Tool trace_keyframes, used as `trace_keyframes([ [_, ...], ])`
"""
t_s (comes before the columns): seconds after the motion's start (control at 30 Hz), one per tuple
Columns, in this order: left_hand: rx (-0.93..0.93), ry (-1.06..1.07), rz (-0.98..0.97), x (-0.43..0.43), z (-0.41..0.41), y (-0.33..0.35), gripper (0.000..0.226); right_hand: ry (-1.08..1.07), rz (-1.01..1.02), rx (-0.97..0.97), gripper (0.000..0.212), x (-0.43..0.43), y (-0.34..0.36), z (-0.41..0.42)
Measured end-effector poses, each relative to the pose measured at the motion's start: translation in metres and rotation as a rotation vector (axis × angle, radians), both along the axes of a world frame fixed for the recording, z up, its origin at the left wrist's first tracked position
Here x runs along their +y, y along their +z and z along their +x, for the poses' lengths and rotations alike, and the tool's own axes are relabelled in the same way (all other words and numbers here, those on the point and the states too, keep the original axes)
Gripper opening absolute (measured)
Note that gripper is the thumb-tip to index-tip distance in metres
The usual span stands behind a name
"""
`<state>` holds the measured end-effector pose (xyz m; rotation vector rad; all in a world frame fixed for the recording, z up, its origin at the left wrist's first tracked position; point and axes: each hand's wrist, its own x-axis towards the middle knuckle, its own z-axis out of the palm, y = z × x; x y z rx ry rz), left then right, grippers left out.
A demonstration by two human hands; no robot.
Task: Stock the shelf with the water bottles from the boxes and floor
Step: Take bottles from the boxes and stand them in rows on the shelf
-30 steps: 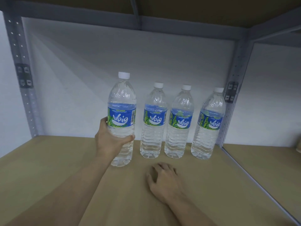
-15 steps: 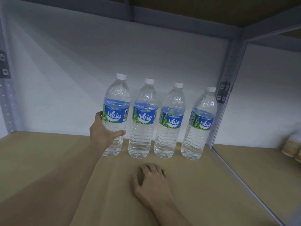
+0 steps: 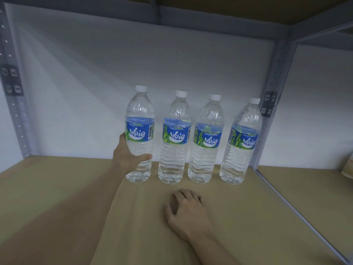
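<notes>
Several clear water bottles with blue Waig labels and white caps stand upright in a row at the back of the tan shelf board (image 3: 57, 188). My left hand (image 3: 128, 157) wraps the lower half of the leftmost bottle (image 3: 140, 119), whose base rests on the board in line with the others. Beside it stand the second bottle (image 3: 174, 142), the third bottle (image 3: 207, 144) and the rightmost bottle (image 3: 241, 148). My right hand (image 3: 186, 209) lies flat on the board in front of the row, fingers spread, holding nothing.
A white wall backs the shelf. Grey perforated uprights stand at the left (image 3: 11, 88) and right (image 3: 271, 111), the right one just behind the last bottle. A grey rail (image 3: 298, 211) divides off the neighbouring bay, where a pale object (image 3: 348, 169) shows at the edge.
My left hand has pushed the leftmost bottle back and set it in line with the other three. My right hand has stayed flat on the board.
</notes>
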<state>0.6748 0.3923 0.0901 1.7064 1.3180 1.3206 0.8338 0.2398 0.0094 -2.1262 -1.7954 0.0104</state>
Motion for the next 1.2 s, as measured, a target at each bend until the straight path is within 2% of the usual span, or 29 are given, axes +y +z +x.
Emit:
trace_keyframes([
  [0.53,0.140,0.094,-0.028,-0.002,-0.003,0.003,0.086,-0.001,0.018,0.003,0.052,0.001,0.001,-0.001],
  [0.87,0.074,0.000,-0.190,-0.014,-0.005,-0.006,0.092,-0.012,0.017,0.018,0.049,0.000,0.002,-0.002],
  [1.0,0.157,-0.013,-0.200,-0.026,-0.012,-0.009,0.093,-0.023,0.016,0.024,0.049,-0.002,0.005,-0.003],
  [1.13,0.326,0.067,-0.173,-0.051,-0.020,-0.012,0.074,-0.017,0.007,0.040,0.048,-0.007,0.013,-0.007],
  [1.2,0.355,0.060,-0.121,-0.070,-0.024,-0.014,0.067,-0.020,0.050,-0.001,0.046,-0.011,0.018,-0.010],
])
